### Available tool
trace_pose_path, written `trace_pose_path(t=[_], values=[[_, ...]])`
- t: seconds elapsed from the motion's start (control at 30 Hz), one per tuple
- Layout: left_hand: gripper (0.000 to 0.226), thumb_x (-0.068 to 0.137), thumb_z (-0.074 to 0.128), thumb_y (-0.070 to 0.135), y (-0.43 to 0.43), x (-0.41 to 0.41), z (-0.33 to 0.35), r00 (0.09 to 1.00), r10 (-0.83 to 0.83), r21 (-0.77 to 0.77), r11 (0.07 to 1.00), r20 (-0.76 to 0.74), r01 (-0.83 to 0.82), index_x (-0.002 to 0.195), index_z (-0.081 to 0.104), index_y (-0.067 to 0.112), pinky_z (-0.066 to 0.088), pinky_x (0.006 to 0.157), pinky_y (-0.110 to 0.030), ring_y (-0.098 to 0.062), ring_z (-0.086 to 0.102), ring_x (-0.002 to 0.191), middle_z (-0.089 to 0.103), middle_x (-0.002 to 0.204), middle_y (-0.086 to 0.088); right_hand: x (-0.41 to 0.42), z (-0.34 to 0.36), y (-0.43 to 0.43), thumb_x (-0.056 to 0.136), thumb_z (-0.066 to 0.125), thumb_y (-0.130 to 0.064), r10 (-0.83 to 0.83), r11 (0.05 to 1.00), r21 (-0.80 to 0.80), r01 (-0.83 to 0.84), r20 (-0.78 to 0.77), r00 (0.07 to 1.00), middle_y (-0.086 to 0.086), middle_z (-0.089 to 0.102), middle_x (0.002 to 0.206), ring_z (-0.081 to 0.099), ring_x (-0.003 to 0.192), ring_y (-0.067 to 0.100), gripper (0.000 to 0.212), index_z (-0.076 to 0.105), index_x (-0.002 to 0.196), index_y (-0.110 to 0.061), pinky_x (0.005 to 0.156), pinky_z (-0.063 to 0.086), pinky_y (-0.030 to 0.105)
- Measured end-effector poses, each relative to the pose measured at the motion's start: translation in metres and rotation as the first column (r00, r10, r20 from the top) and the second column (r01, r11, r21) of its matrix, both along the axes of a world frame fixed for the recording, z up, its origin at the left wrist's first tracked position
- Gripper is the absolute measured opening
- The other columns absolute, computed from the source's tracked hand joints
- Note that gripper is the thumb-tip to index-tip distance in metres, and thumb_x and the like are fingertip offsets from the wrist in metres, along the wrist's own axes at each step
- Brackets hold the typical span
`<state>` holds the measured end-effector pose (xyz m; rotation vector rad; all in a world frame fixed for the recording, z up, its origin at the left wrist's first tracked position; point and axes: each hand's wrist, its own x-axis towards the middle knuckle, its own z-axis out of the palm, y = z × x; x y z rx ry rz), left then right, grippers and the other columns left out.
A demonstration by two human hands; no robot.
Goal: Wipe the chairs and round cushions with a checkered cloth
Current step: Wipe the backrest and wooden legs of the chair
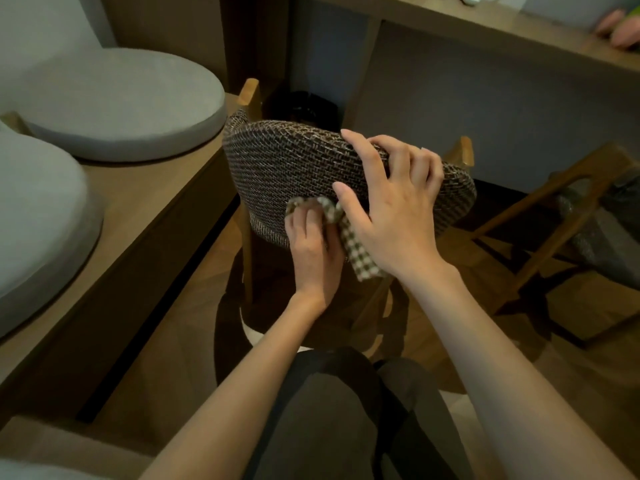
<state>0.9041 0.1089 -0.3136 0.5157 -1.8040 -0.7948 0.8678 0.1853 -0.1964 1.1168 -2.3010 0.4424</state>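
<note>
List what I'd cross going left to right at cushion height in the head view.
Grey round cushion → woven brown cushion → left hand with checkered cloth → right hand → second wooden chair.

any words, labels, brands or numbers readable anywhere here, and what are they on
None can be read.
The woven cushion, the checkered cloth and the grey cushions show no print.
The small items on the desk at the top edge are cut off and too blurred to tell.
</note>
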Motion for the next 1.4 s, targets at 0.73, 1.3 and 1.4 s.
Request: trace_pose_path(t=[0.73,1.3,1.4], values=[[0.026,0.094,0.042,0.020,-0.086,0.019,0.012,0.983,0.182,0.178,0.967,0.014,-0.182,0.111,0.047,0.002,0.040,0.097,-0.031,-0.023,0.046,0.113,0.047,0.117,-0.006,0.018,0.031,-0.066,0.098,0.035,-0.045,0.088,0.985,0.152,-0.084,-0.022,0.996,0.000,0.061,0.119,0.058,0.104,0.022,0.046,0.048,0.135,-0.023,0.084,0.045,0.036],[0.015,0.089,0.052,0.004,-0.097,0.023,-0.002,0.982,0.121,0.409,0.911,-0.147,-0.051,0.103,0.048,0.001,0.039,0.088,-0.011,0.010,0.040,0.107,0.043,0.116,-0.004,0.018,0.040,-0.090,0.097,0.029,-0.050,0.056,0.968,0.248,-0.037,-0.070,0.996,-0.005,0.066,0.108,0.063,0.092,0.021,0.044,0.051,0.131,-0.031,0.059,0.032,0.028],[0.024,0.083,0.051,0.012,-0.109,0.010,0.017,0.940,0.224,0.372,0.921,-0.256,-0.118,0.101,0.048,-0.003,0.037,0.091,-0.010,0.020,0.028,0.109,0.038,0.118,-0.020,0.018,0.044,-0.107,0.098,0.029,-0.050,0.076,0.947,0.314,-0.060,-0.041,0.996,-0.005,0.066,0.110,0.063,0.095,0.024,0.042,0.049,0.132,-0.034,0.062,0.030,0.030]])
